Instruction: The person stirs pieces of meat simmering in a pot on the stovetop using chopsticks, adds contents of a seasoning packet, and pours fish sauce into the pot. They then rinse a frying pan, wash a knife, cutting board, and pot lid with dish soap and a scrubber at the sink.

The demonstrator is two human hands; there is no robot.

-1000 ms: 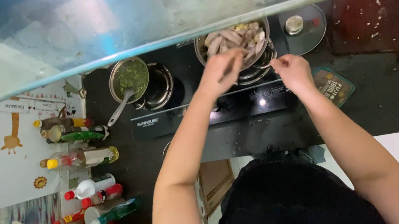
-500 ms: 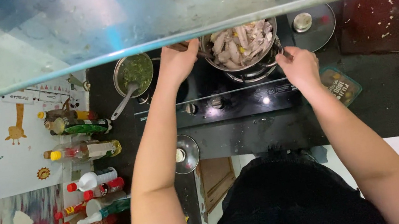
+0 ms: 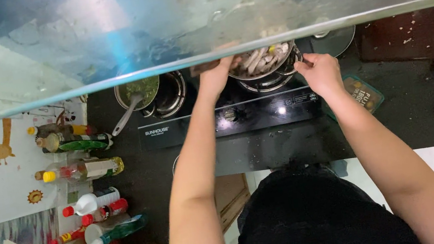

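left hand [image 3: 217, 76] gripping the rim of the round steel pot of pale meat pieces [image 3: 264, 62]; right hand [image 3: 320, 71] closed on its side handle.

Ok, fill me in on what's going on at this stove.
A person stands at a black stove with both hands at a metal pan of pale food pieces on the right burner. The left hand is at the pan's left rim, the right hand at its right side. A small saucepan of green food sits on the left burner. Bottles line the counter to the left.
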